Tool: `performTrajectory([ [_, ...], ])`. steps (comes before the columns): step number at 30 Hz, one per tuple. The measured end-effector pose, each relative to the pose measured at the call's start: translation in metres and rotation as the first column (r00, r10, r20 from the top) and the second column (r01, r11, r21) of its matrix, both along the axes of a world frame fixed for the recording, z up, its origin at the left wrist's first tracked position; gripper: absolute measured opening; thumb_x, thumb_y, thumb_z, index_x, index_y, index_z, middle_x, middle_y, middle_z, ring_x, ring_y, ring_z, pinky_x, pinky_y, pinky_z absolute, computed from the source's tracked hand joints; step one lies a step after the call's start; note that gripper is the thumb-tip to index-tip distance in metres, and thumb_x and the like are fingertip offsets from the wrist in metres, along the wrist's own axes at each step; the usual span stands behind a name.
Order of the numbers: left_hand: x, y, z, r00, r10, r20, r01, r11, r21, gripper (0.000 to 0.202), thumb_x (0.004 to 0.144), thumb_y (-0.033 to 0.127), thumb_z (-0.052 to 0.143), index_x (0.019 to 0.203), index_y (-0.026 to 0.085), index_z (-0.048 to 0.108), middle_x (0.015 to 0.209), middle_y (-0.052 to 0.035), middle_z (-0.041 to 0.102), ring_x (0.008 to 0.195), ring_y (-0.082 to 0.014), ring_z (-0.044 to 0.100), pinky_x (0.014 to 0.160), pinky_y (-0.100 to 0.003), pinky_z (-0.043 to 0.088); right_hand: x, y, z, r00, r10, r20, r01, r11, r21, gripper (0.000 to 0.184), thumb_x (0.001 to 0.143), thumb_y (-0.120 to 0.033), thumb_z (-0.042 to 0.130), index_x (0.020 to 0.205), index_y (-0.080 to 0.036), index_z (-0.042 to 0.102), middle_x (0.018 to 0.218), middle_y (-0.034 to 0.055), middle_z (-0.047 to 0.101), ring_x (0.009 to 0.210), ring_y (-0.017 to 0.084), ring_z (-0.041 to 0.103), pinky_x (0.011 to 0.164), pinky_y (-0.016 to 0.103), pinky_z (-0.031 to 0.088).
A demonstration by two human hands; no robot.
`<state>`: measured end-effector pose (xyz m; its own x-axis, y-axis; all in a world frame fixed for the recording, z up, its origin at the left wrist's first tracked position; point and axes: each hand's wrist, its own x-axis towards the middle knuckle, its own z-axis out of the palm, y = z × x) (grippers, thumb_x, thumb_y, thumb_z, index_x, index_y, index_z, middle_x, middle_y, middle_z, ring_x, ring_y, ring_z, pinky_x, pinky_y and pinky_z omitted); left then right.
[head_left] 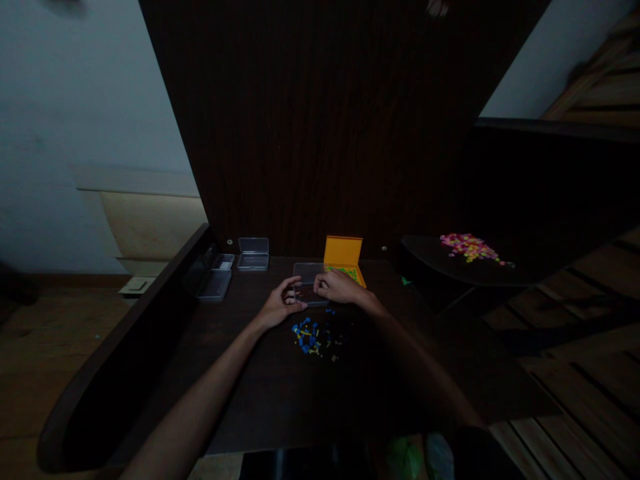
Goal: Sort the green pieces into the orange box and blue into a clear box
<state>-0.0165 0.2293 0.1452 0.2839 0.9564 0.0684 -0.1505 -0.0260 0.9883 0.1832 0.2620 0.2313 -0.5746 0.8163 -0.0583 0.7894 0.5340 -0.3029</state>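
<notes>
A clear plastic box (pixel 311 270) with its lid up sits on the dark wooden desk. My left hand (pixel 277 307) holds this box at its left side, thumb at the front edge and fingers behind. Over the box's right part is my right hand (pixel 341 287), its fingers closed in a pinch; whatever they hold is too small to see. Just in front of the box lies a loose pile of small blue and yellow pieces (pixel 306 335), with darker and tan bits (pixel 334 358) beside it. Behind my right hand, an open orange box (pixel 343 250) contains small green pieces.
Another open clear box (pixel 253 260) stands at the back left, near more clear boxes (pixel 216 283) along the raised left side panel (pixel 125 360). Pink and yellow pieces (pixel 470 247) lie on the side shelf (pixel 425 257) at right. A tall dark panel (pixel 320 133) rises behind.
</notes>
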Motion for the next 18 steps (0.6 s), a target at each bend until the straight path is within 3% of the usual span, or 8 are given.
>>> performTrajectory([
  [6,0.0,-0.002,0.003,1.0,0.008,0.014,-0.008,1.0,-0.018,0.076,0.058,0.02,0.083,0.126,0.02,0.05,0.118,-0.0097,0.06,0.086,-0.0137,0.063,0.082,-0.032,0.053,0.013,-0.02,0.002,0.99,0.052,-0.132,-0.053,0.999,-0.004,0.015,0.085,-0.023,0.058,0.091,-0.016,0.069,0.065,-0.0025,0.058,0.058,0.009,0.047,0.057,0.02,0.029],
  [11,0.0,-0.002,0.004,1.0,0.006,0.03,-0.005,1.0,-0.018,0.076,0.06,0.019,0.082,0.128,0.018,0.048,0.117,-0.0099,0.06,0.083,-0.012,0.064,0.08,-0.029,0.053,0.009,-0.048,-0.004,0.981,0.162,-0.103,-0.173,0.979,-0.107,0.013,0.082,-0.021,0.061,0.09,-0.017,0.071,0.064,-0.0031,0.06,0.056,0.009,0.048,0.057,0.02,0.029],
  [15,-0.001,-0.002,0.004,1.0,0.015,0.019,-0.015,1.0,0.002,0.073,0.061,0.018,0.081,0.127,0.019,0.049,0.122,-0.011,0.058,0.085,-0.0128,0.064,0.079,-0.029,0.054,0.001,-0.065,-0.015,0.957,0.288,-0.042,-0.291,0.953,-0.079,0.018,0.085,-0.027,0.06,0.097,-0.02,0.071,0.079,0.0012,0.069,0.069,0.012,0.058,0.065,0.022,0.035],
  [18,-0.001,-0.002,0.005,1.0,0.015,0.001,-0.015,1.0,0.005,0.074,0.062,0.019,0.08,0.128,0.019,0.048,0.124,-0.0119,0.057,0.083,-0.0117,0.063,0.08,-0.03,0.054,-0.004,-0.073,-0.022,0.963,0.269,0.008,-0.269,0.963,-0.037,0.02,0.086,-0.032,0.058,0.099,-0.021,0.07,0.088,0.0046,0.071,0.081,0.016,0.062,0.071,0.025,0.038],
])
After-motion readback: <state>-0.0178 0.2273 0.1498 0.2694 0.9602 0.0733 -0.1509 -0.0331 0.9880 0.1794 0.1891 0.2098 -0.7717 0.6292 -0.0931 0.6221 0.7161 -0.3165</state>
